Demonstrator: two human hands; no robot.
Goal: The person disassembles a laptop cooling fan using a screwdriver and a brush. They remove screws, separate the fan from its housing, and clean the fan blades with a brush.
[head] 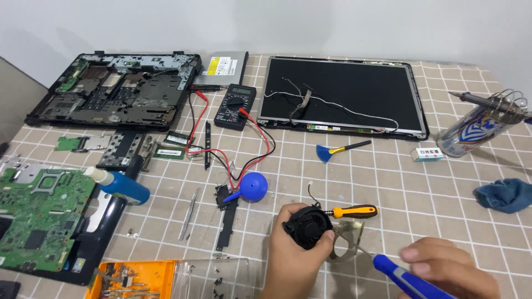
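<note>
A small round black plastic cooling fan (308, 226) is sitting clenched in the left hand (291, 254), lifted just above the checked tablecloth (388, 177) near its front edge. The right hand (451, 271) is grasping a blue-handled screwdriver (402, 279), its thin shaft reaching toward the fan. An orange-and-black screwdriver (354, 211) is lying just behind, and a blue rubber blower bulb (252, 185) is resting farther left.

1. The left hand (293, 260) comes up from 6 o'clock, fingers curled closed, thumb pointing to 3 o'clock.
2. The right hand (451, 268) lies at 4 o'clock, fingers closed, slightly blurred.
</note>
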